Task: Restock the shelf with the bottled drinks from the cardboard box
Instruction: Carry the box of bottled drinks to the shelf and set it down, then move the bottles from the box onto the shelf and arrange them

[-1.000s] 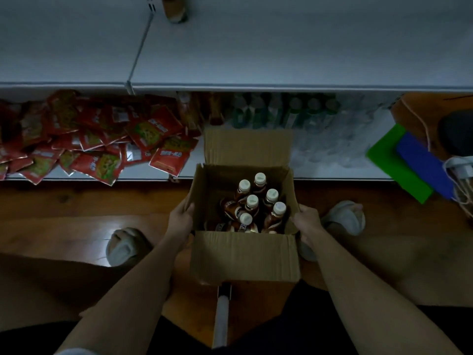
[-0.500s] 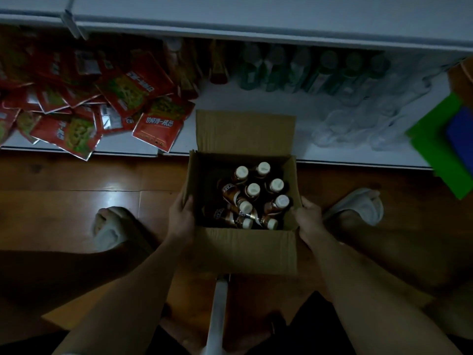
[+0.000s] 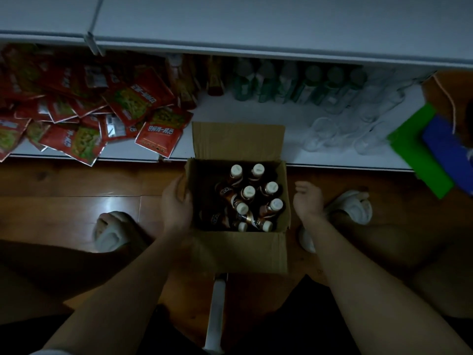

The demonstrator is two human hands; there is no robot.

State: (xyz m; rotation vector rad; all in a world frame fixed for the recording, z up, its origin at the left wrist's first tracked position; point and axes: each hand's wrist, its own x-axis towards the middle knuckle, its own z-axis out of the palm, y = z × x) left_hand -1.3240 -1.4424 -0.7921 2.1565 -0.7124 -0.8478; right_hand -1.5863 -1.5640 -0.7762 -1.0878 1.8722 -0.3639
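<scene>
Cardboard box (image 3: 240, 252) on wooden floor (image 3: 76, 183), just before bottom shelf (image 3: 230, 111), flaps open. Inside, brown bottled drinks (image 3: 248, 198) with white caps: most upright, caps toward camera; two at near side lying tilted, caps pointing near-right. Left hand (image 3: 176, 203) touching left wall of box, fingers loosely curled, pinching nothing. Right hand (image 3: 307, 201) apart from box, fingers spread, empty

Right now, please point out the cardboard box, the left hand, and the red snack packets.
cardboard box (image 3: 240, 252): head view, near outer wall.
left hand (image 3: 176, 208): head view, back of the hand.
red snack packets (image 3: 76, 142): head view, front of one packet.
</scene>
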